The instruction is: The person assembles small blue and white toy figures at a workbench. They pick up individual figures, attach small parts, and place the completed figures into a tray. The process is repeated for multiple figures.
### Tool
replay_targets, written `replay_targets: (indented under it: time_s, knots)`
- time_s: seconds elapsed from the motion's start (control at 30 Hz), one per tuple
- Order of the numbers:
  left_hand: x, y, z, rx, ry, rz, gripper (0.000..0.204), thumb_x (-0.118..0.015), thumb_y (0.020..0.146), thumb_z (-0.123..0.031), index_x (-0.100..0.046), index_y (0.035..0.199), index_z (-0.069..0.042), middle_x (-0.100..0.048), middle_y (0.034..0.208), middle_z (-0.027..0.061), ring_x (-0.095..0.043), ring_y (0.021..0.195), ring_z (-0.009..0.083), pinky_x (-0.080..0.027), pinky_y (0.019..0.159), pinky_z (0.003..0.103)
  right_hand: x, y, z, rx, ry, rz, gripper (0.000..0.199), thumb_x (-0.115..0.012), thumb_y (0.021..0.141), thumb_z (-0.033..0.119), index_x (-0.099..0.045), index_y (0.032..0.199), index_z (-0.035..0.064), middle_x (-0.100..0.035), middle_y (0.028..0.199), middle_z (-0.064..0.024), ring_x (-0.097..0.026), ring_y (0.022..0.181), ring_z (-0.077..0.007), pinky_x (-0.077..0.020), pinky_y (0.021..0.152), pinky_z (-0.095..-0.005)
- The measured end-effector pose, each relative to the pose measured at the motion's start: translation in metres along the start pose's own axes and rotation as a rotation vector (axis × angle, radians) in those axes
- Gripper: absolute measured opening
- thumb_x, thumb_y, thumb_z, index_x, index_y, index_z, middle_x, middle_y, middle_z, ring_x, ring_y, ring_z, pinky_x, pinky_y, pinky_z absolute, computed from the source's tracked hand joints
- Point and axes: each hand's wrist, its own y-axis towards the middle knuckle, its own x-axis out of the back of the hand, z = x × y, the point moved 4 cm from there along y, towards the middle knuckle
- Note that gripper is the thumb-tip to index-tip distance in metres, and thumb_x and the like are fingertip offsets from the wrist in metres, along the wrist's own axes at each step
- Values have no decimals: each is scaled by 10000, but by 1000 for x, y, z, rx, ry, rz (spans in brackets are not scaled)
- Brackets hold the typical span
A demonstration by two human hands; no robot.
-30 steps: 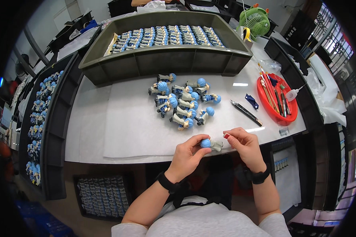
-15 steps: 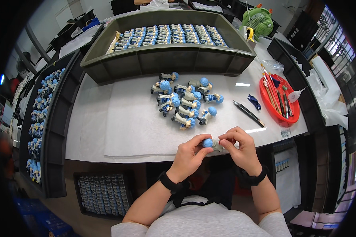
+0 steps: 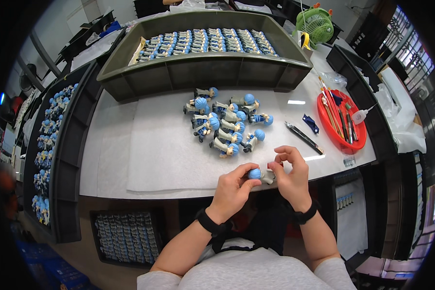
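My left hand grips a small figurine lying on its side at the table's near edge; fingers and thumb close around its round blue head. The pale grey coat of the figurine points right, toward my right hand. A small red piece shows at the right thumb tip, seemingly pinched there, with the index finger arched above it; what it is exactly I cannot tell. Beyond my hands lies a loose cluster of similar blue-haired figurines, some in grey coats and some in blue.
A large dark crate with rows of figurines stands at the back. To the right are a black-handled slim tool, a dark blue piece and a red tray of brushes. Another crate flanks the table's left.
My right hand has drawn slightly away from the figurine, its index finger lifting and the red piece showing more. My left hand keeps its hold on the head.
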Motion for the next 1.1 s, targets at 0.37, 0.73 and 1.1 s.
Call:
replay_targets:
  time_s: [0.37,0.73,1.1]
  knots:
    - [-1,0,6,-32,-7,-34,304,-613,808,47,-555,1106,55,-629,999,103,-611,887,127,-512,768,244,-3,-10,3,83,-34,29,251,-673,659,-15,-511,835,62,-561,721,-33,-545,717,-215,-364,759,-342]
    - [2,0,4,32,-79,-3,305,-618,802,51,-558,1101,37,-617,1022,98,-592,927,122,-494,824,245,68,35,-25,-110,73,-52,368,-688,738,3,-538,1074,2,-647,733,-40,-580,659,-70,-415,582,-192]
    - [2,-1,2,49,-104,4,308,-618,801,53,-556,1102,34,-615,1019,85,-604,907,120,-500,813,235,48,99,-32,183,-490,160,80,-689,678,13,-633,723,-23,-612,715,-144,-604,642,-267,-478,604,-335]
